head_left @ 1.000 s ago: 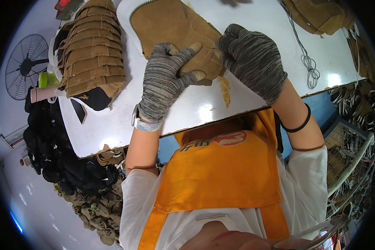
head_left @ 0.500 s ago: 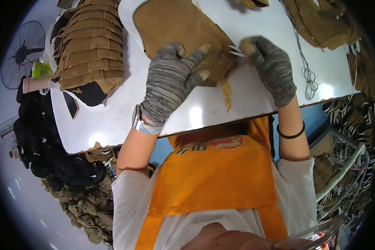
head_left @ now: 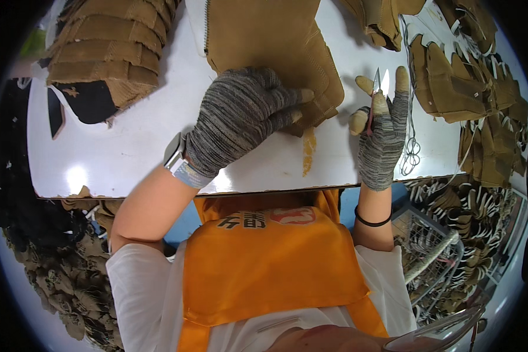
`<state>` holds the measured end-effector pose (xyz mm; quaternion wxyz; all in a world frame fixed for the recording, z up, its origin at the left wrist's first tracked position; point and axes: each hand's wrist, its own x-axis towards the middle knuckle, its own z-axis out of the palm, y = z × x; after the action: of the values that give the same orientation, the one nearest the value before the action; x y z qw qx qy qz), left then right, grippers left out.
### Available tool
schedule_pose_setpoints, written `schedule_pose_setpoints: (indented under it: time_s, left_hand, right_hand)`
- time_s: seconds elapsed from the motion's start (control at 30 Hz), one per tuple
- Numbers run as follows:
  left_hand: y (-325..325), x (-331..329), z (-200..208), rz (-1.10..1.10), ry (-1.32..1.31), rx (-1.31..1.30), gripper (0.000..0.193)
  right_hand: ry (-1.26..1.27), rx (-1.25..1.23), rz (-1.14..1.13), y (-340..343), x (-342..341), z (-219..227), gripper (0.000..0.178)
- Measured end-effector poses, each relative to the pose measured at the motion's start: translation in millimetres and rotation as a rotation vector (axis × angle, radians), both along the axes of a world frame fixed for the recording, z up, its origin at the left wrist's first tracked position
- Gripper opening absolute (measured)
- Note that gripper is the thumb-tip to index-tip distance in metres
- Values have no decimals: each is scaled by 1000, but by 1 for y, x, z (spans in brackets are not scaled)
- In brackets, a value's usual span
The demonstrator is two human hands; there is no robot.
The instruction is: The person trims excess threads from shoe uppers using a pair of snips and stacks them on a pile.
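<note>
A brown suede boot upper point(head_left: 270, 35) with a zigzag-stitched left edge lies on the white table. Over its lower edge is my left hand point(head_left: 234, 123), in a grey knit glove with pale fingertips. Index finger and thumb point right across the suede; the other fingers curl on it, partly hidden. To the right of the upper, my right hand point(head_left: 381, 129), gloved alike, holds small thread snips point(head_left: 376, 82). Their blades point away from me between the raised fingers, apart from the suede.
Stacked brown uppers point(head_left: 108, 53) stand at the left, beside a dark flat object point(head_left: 56, 111). More uppers point(head_left: 452, 88) lie at the right, near a thin dark cord point(head_left: 410, 149). A yellowish mark point(head_left: 309, 152) shows on the white table point(head_left: 129, 158). A wire basket point(head_left: 422, 234) stands below.
My right hand has moved away from the upper's edge and turned, its fingers now raised around the snips. My left hand stays on the upper with fingers more curled. The whole view has shifted.
</note>
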<state>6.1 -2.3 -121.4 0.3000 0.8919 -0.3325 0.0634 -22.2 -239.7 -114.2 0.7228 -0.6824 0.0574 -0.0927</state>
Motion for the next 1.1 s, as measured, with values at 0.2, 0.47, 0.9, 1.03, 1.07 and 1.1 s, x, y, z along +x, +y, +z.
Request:
schedule_pose_setpoints:
  time_s: [0.2, 0.47, 0.9, 1.03, 1.07, 1.1]
  left_hand:
    - [-5, -1, -5, 78, -94, 13, 38]
    - [-1, -2, -4, 41, -82, 13, 46]
    - [0, -4, -9, 65, -39, -74, 46]
    - [0, -5, -7, 71, -25, -62, 45]
    - [0, -5, -6, 72, -17, -63, 45]
    - [0, -5, -6, 73, -8, -64, 44]
  right_hand:
    - [-95, 536, 164, 5, 6, 0, 58]
    - [-46, 102, 18, 9, -2, -13, 38]
    - [-11, -583, 52, 31, 9, -4, 29]
    - [-9, -419, -6, 30, 14, -6, 31]
    - [-5, -431, 26, 26, 14, -7, 33]
    - [-5, -468, 49, 26, 14, -6, 33]
